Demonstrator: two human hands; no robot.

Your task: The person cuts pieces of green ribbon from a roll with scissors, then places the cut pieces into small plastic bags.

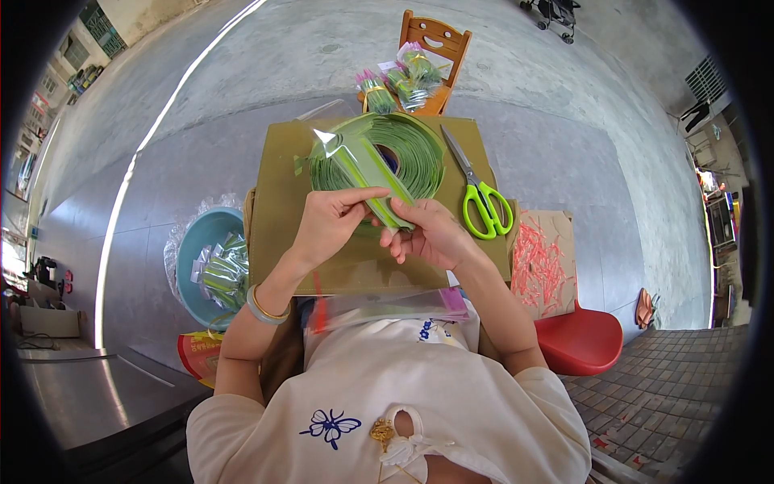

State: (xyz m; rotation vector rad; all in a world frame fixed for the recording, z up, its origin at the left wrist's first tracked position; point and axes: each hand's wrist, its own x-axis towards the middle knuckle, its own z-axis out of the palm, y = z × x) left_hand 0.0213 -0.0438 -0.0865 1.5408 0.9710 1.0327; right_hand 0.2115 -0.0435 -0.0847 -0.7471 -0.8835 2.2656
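Left hand (329, 222) and right hand (431, 235) pinching green strip bundle (364, 165), green scissors (484, 206) beside, shirt lettering (425, 329) unreadable

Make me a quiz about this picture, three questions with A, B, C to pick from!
1. Where do the scissors lie? A in a bucket; B on the cardboard box; C on the floor.
2. What colour are their handles? A red; B blue; C green.
3. What are the left hand and right hand doing? A both holding the green bundle; B lying flat; C cutting paper.
Answers: 1 B, they rest on the box's top, to the right of the hands. 2 C, both handle loops are bright green. 3 A, both hands close on the bundle above the box.
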